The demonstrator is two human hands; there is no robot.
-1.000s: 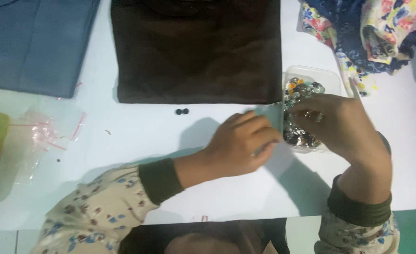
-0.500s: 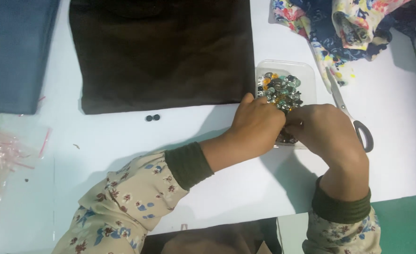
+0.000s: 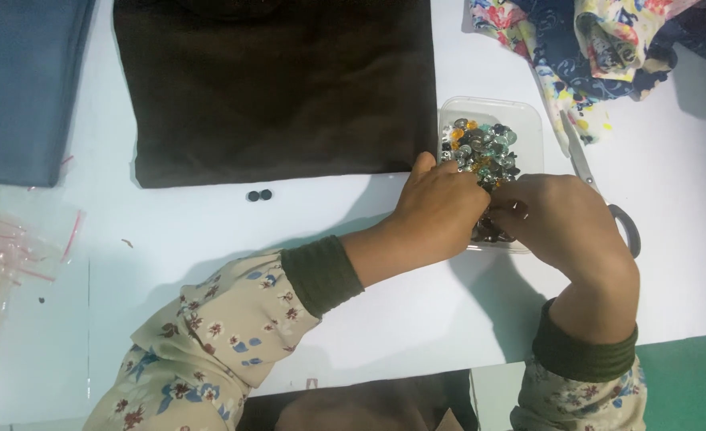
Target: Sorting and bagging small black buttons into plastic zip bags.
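Hands, left (image 3: 441, 211) and right (image 3: 565, 223), curl into the clear button tray (image 3: 529, 120) near the table's (image 3: 209, 231) right edge; grip unclear.

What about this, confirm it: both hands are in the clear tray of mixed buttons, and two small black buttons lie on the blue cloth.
Not quite. In the head view the left hand and right hand are at the clear tray of mixed buttons, but the two small black buttons lie on the white table, just below the dark brown cloth, not on the blue cloth.
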